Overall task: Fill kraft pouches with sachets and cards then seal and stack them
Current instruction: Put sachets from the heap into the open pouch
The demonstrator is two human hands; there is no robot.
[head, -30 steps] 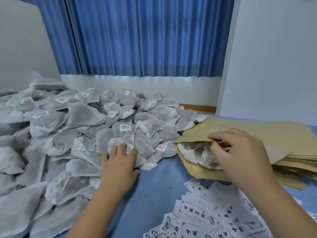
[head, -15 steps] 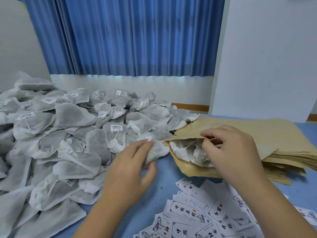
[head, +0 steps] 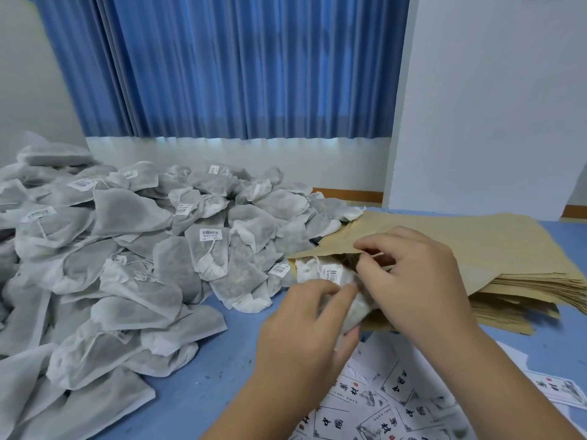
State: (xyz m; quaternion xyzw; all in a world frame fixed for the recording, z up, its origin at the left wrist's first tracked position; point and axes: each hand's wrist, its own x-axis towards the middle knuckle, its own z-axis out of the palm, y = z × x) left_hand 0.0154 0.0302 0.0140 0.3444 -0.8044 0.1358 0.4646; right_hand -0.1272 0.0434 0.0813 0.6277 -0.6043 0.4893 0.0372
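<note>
A kraft pouch (head: 428, 236) lies on top of a stack of flat pouches (head: 524, 290), its mouth facing left. My right hand (head: 409, 277) pinches the pouch's upper lip and holds the mouth apart; white sachets (head: 320, 271) show inside it. My left hand (head: 305, 331) grips a grey-white sachet (head: 355, 309) at the pouch mouth, partly inside. A big heap of loose sachets (head: 133, 255) covers the left of the blue table. Printed cards (head: 390, 404) lie scattered at the bottom right.
Bare blue table (head: 203, 376) shows between the sachet heap and the cards. Blue curtains (head: 228, 65) hang behind, with a white wall (head: 495, 100) to the right. The pouch stack reaches the right edge of view.
My left hand picked a sachet from the heap and carried it right to the pouch mouth. My right hand stayed on the pouch's upper lip.
</note>
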